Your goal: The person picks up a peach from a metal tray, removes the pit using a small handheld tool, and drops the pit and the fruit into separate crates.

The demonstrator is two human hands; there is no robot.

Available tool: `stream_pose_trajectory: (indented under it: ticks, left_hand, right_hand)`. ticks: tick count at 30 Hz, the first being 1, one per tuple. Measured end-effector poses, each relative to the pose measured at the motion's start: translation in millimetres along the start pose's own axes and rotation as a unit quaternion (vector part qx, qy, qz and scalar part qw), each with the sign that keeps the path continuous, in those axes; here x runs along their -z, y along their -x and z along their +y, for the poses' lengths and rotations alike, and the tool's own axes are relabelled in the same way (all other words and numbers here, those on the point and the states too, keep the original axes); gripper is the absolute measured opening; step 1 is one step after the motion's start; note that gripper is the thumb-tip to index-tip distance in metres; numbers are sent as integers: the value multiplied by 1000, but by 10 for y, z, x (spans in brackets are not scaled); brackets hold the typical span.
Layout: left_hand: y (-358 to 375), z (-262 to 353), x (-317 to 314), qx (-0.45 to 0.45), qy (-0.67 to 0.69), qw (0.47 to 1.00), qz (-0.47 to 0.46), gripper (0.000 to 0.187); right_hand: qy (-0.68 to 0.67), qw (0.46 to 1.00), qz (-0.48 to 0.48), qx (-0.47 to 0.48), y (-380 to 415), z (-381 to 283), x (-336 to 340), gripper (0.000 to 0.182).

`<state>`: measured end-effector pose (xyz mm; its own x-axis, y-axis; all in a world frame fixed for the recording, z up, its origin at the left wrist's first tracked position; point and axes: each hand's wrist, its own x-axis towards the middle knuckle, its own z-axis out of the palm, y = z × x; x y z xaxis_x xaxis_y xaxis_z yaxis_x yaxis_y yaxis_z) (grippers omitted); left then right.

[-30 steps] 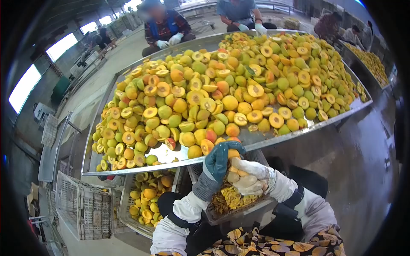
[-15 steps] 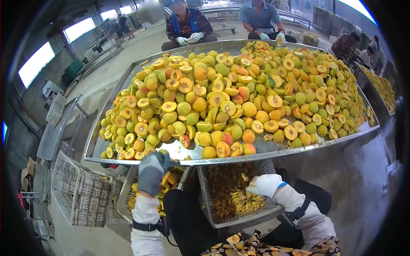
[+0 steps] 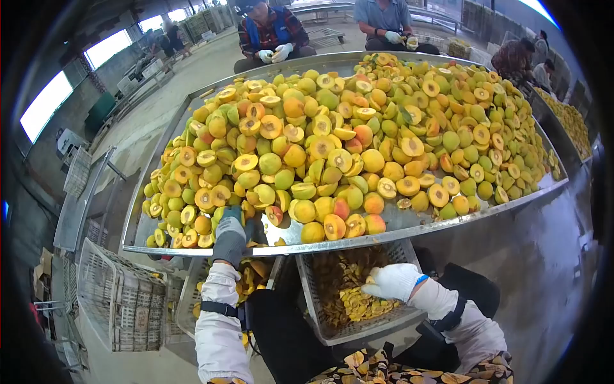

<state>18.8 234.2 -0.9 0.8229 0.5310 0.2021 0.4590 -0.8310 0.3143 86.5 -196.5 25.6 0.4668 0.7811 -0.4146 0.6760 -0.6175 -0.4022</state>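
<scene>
My left hand (image 3: 231, 234), in a grey glove with darker fingertips, reaches over the near rim of a metal table (image 3: 300, 248). Its fingers are stretched out and apart against the halved peaches (image 3: 219, 194) at the heap's front left; the fingertips are partly hidden. My right hand (image 3: 391, 281), in a white glove, is closed above a grey crate (image 3: 366, 333) below the table. Whatever it grips is hidden by the fingers. Yellow scraps and brown bits (image 3: 361, 302) lie in that crate. Beneath my left forearm, a second crate (image 3: 187, 299) contains peach pieces.
Stacked plastic crates (image 3: 121, 297) stand on the floor at left. Across the table, two people with white gloves (image 3: 276, 54) (image 3: 403, 40) sit at the far edge. Another table with peaches (image 3: 566, 125) and more people are at right. My knees are beside the crates.
My left hand has moved forward from above the second crate and the table's rim into the peaches. My right hand stays above the scrap crate, shifted slightly left. The view has tilted a little.
</scene>
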Motion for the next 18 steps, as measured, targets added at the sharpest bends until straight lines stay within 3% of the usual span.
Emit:
stream_pose_trajectory:
  ticks: [2,3,4,5,6,7,8,11,13,14,16,18]
  left_hand:
    - [-26,-141,-94,55,288,956,20,43]
    - [110,219,226,140,425,894,-15,31]
    - [211,388,240,96,564,819,-28,30]
    - [333,624,225,-10,558,830,12,31]
    - [455,869,217,-116,548,827,53,34]
    - [563,1136,240,-125,585,801,23,36]
    - [667,1404,262,-131,619,774,-8,39]
    - [826,1807,239,-12,778,610,-149,37]
    - [939,2069,149,-190,579,793,-5,39]
    - [969,2135,128,-186,541,820,14,45]
    - [971,2139,-29,-76,691,718,-30,43]
    - [1006,2166,-56,57,825,555,-87,43]
  right_hand:
    - [-94,995,36,1,-8,-151,97,52]
    - [-141,989,55,2,-2,-221,172,52]
    - [-197,964,109,140,33,-304,317,47]
    - [-376,926,-36,-13,46,-471,494,41]
    - [-462,885,-53,6,101,-569,587,40]
    - [-544,836,-64,24,139,-618,645,39]
    - [-551,832,-47,47,149,-646,665,41]
    - [-526,849,15,48,192,-709,770,47]
    - [-528,848,29,-1,175,-667,772,50]
    - [-528,848,42,0,161,-629,742,51]
    - [-527,847,68,2,133,-562,671,53]
    - [-494,867,66,-11,157,-549,661,54]
